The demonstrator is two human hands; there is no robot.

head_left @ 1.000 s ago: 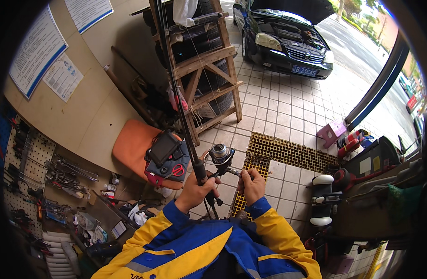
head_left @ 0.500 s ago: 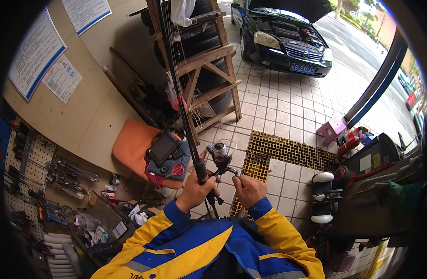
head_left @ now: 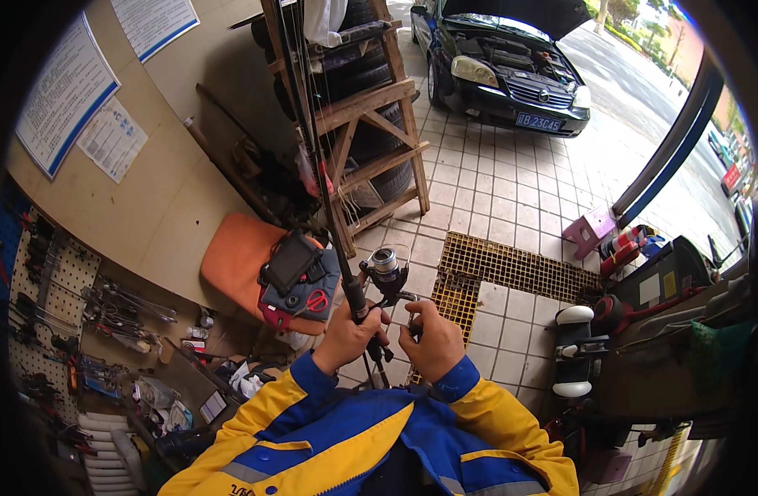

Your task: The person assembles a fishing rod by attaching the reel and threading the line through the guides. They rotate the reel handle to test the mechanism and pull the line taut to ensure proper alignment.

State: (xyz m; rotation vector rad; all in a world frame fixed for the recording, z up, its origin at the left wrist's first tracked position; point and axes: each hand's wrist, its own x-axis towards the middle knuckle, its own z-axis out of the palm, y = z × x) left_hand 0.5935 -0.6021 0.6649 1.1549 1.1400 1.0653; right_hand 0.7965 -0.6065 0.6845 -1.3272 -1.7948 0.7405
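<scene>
A black fishing rod (head_left: 351, 288) slants up and away from me, its tip end passing in front of a wooden ladder. My left hand (head_left: 346, 337) is wrapped round its handle just by the reel's foot. On the rod sits a spinning reel (head_left: 386, 277) with a silver spool, turned to the right side. My right hand (head_left: 437, 339) is closed, thumb and fingers pinched at the dark knob of the reel's crank. The fingers partly hide that knob. Below my hands, the butt of the rod runs down toward my jacket.
An orange chair (head_left: 230, 260) at left carries a dark tablet-like device (head_left: 295, 261) and red scissors (head_left: 316, 301). Beyond stand the wooden ladder (head_left: 362, 107), stacked tyres (head_left: 391, 178) and a black car (head_left: 511, 70) with raised hood. A yellow floor grate (head_left: 511, 269) lies ahead.
My right hand has turned the crank, its knob swinging toward me and slightly left. The reel's rotor has rotated. My left hand keeps its hold on the rod.
</scene>
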